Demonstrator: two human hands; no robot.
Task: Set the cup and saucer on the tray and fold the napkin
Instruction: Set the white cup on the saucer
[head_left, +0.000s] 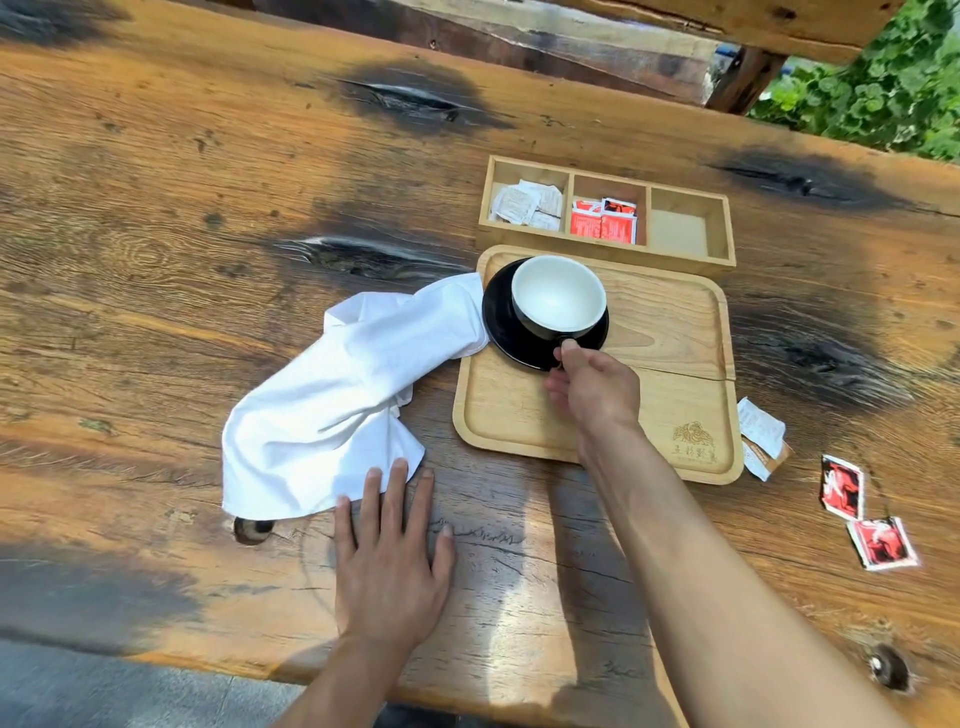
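This looks like an outdoor café or tea-garden seating spot. The table (208, 182) is a heavy slab of rough, knotted wood with dark scorched patches, lit by dappled sunlight, and green leafy plants (893, 88) grow just past its far edge. A wooden three-part box (608, 249) holds white and red sachets (602, 221) (the kind served with drinks), beside a branded wooden tray (675, 332).

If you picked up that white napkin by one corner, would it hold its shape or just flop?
It would probably flop. The napkin lies crumpled in soft folds on the table, so it looks like thin, limp cloth. It is likely light too. One end lies at the saucer rim, so lifting may drag it along the rim.
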